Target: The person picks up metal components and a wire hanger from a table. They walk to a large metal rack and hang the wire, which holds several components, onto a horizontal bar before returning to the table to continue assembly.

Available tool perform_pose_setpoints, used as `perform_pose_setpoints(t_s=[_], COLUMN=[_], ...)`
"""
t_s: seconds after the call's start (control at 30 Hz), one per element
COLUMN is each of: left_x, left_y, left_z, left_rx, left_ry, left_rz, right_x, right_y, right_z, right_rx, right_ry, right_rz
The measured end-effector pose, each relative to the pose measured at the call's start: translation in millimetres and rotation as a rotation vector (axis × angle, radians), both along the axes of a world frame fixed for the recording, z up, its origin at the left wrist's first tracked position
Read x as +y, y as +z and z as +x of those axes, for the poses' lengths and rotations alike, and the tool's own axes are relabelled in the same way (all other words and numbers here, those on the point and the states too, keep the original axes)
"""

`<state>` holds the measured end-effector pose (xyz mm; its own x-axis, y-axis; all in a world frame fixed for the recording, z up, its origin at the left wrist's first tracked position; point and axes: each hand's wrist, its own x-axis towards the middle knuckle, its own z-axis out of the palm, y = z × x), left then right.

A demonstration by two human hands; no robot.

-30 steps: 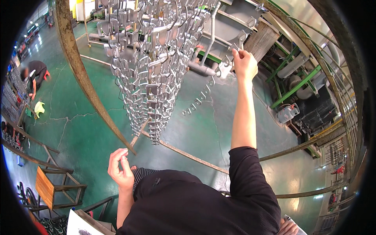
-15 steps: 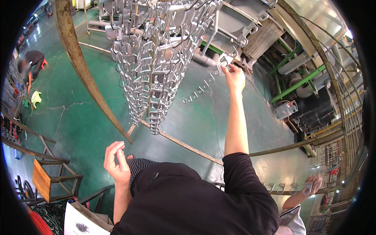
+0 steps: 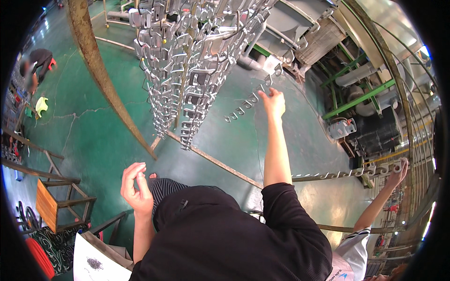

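My right hand (image 3: 273, 104) reaches out over the floor, its thumb and fingertips closed at a hanging strand of small metal hooks (image 3: 248, 101). The exact grip point is partly hidden by the fingers. To the left of that strand hang dense columns of shiny bent metal parts (image 3: 192, 79), linked by hooks and reaching toward the floor. My left hand (image 3: 137, 189) is raised near my left knee, away from the columns. Its fingers are curled toward the thumb in a loose pinch; anything between them is too small to make out.
A curved rusty bar (image 3: 101, 79) stands left of the columns, with a floor-level frame bar (image 3: 225, 166) below. At right, a co-worker's hand (image 3: 398, 172) holds another hook strand (image 3: 342, 174). A wooden stool (image 3: 48, 206), a gas cylinder (image 3: 341, 128) and a crouching person (image 3: 38, 65) are farther off.
My right hand sits slightly lower and more to the left, still at the strand. The co-worker's hand at right has risen, with its hook strand stretched out. My left hand stays curled.
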<state>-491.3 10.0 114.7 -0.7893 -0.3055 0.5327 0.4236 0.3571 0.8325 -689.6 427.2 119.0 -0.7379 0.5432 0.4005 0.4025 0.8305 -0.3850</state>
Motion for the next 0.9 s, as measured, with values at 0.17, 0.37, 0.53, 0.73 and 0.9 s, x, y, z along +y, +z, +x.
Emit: perform_pose_setpoints(t_s=[0.17, 0.37, 0.53, 0.73, 0.9], left_x=[-4, -7, -9, -18, -24], left_y=[1, -2, -6, -18, -31], left_z=[3, 8, 13, 21, 28], left_rx=[-0.012, -0.033, -0.051, -0.082, -0.119], left_ry=[0.015, 0.059, 0.072, 0.109, 0.132], left_rz=[-0.020, -0.014, -0.009, -0.051, -0.065], right_x=[-2, -8, 6, 10, 5], right_y=[-21, -24, -81, -142, -145], right_z=[-10, -13, -9, -29, -44], right_rx=[0.002, -0.061, -0.264, -0.138, -0.105], right_ry=[-0.028, -0.038, -0.066, -0.015, 0.004], right_rz=[-0.028, -0.043, -0.017, -0.038, -0.096])
